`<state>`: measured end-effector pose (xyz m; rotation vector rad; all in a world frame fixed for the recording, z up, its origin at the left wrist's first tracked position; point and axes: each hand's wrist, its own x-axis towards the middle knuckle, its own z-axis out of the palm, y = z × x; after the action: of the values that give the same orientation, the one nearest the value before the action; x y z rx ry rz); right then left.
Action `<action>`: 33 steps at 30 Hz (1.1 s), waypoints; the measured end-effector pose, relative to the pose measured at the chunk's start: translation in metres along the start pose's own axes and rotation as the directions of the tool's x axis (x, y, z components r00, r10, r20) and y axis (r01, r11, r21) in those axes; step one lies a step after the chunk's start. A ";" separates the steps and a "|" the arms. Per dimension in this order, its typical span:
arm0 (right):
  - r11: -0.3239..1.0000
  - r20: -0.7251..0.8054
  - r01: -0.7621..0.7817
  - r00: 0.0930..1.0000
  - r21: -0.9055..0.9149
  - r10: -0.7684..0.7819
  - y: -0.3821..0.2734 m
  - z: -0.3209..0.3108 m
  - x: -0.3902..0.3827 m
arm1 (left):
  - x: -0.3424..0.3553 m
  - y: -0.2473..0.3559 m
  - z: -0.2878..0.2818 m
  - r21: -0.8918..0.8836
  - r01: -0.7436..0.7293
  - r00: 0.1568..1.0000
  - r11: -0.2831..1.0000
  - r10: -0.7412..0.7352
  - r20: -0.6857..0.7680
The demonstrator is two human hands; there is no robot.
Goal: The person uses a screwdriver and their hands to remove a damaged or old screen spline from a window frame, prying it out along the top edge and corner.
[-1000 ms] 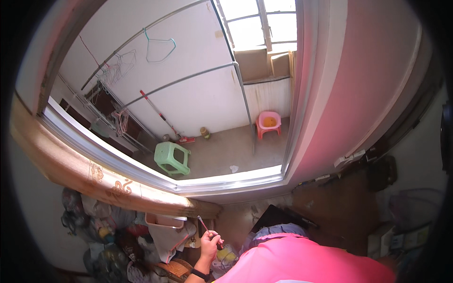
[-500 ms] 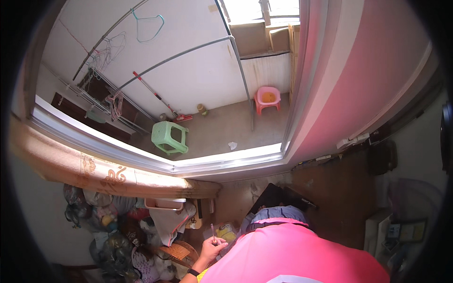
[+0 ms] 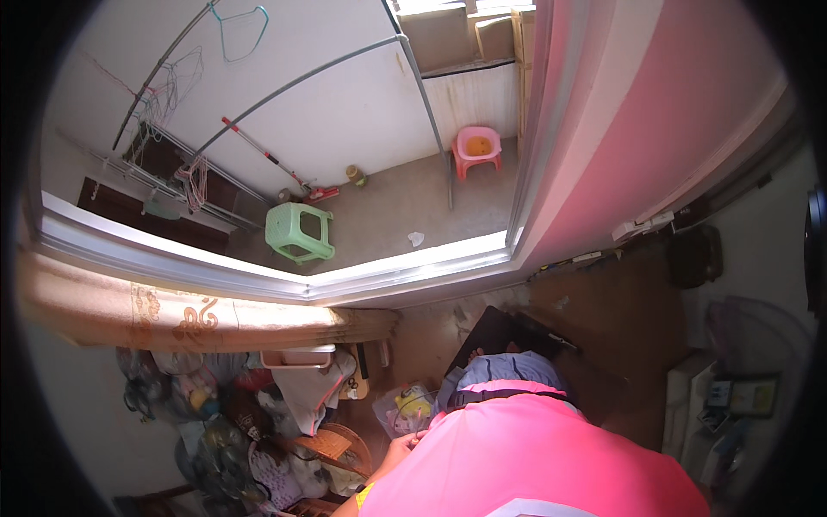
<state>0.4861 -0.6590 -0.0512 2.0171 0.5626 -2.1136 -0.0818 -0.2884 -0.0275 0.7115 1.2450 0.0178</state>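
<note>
My left hand point(image 3: 399, 449) shows at the lower edge, just left of my pink vest point(image 3: 534, 457), with its fingers curled toward my chest. Whether it holds anything is too small to tell. A yellow and black band sits on its wrist. Just above the hand lies a clear plastic bag point(image 3: 408, 405) with something yellow inside. My right hand is hidden behind my body.
A heap of bags and clothes point(image 3: 233, 422) fills the floor at left, with a white tub point(image 3: 297, 356) on top and a rolled curtain point(image 3: 198, 314) above it. Past the sliding door track point(image 3: 405, 267) lie a green stool point(image 3: 299, 231), a pink chair point(image 3: 476, 148) and a mop point(image 3: 284, 168).
My left hand has dropped lower and closer to my chest. The thin stick it held up a second ago no longer shows. The view has tilted down.
</note>
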 end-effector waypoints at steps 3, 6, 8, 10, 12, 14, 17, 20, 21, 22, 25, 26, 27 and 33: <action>1.000 -0.004 -0.011 1.000 -0.027 0.011 0.000 -0.005 -0.014 | -0.008 0.011 0.007 0.335 -0.002 0.991 0.942 0.048 -0.128; 0.998 -0.015 -0.008 1.000 -0.069 0.007 -0.005 -0.016 -0.030 | -0.003 -0.027 -0.023 0.578 -0.131 0.976 0.805 0.206 -0.066; 0.995 -0.021 -0.006 1.000 -0.104 0.004 -0.010 -0.024 -0.041 | -0.008 -0.037 -0.033 0.414 -0.085 0.963 0.906 0.182 -0.201; 0.990 -0.033 0.009 0.999 -0.142 -0.014 -0.019 -0.037 -0.054 | -0.010 -0.041 -0.045 0.021 -0.095 0.912 0.995 0.096 -0.398; 0.984 -0.053 0.020 0.998 -0.179 -0.030 -0.024 -0.050 -0.072 | -0.022 -0.010 -0.052 -0.090 -0.156 0.832 0.984 0.082 -0.548; 0.967 -0.071 0.062 0.994 -0.246 -0.081 -0.037 -0.068 -0.090 | -0.032 -0.008 -0.090 -0.143 -0.439 0.692 0.887 0.232 -0.684; 0.919 -0.105 0.136 0.977 -0.370 -0.187 -0.063 -0.100 -0.127 | -0.071 0.027 -0.145 -0.136 -0.591 0.445 0.796 0.181 -0.877; 0.822 -0.147 0.218 0.929 -0.526 -0.340 -0.105 -0.135 -0.169 | -0.146 0.090 -0.180 -0.144 -0.816 0.324 0.560 0.237 -0.916; 0.774 -0.157 0.245 0.901 -0.584 -0.403 -0.123 -0.150 -0.180 | -0.166 0.107 -0.194 -0.099 -0.846 0.311 0.523 0.335 -0.889; 0.711 -0.167 0.267 0.863 -0.651 -0.477 -0.148 -0.166 -0.201 | -0.183 0.132 -0.196 -0.030 -0.871 0.277 0.491 0.438 -0.855; 0.498 -0.170 0.276 0.715 -0.822 -0.678 -0.222 -0.201 -0.254 | -0.234 0.219 -0.160 0.042 -0.926 0.224 0.376 0.634 -0.740; 0.402 -0.146 0.272 0.643 -0.874 -0.752 -0.251 -0.212 -0.275 | -0.253 0.250 -0.139 0.093 -0.934 0.194 0.345 0.709 -0.677; 0.309 -0.124 0.240 0.570 -0.920 -0.812 -0.284 -0.214 -0.302 | -0.266 0.274 -0.122 0.095 -0.946 0.185 0.309 0.759 -0.624; 0.095 -0.074 0.038 0.370 -0.995 -0.926 -0.469 -0.173 -0.441 | -0.309 0.391 -0.019 0.154 -0.983 0.052 0.101 0.954 -0.297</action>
<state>0.5038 -0.2244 0.4544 1.7620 2.4111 -0.2829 -0.0652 -0.0906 0.4302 1.4333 0.7822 1.4486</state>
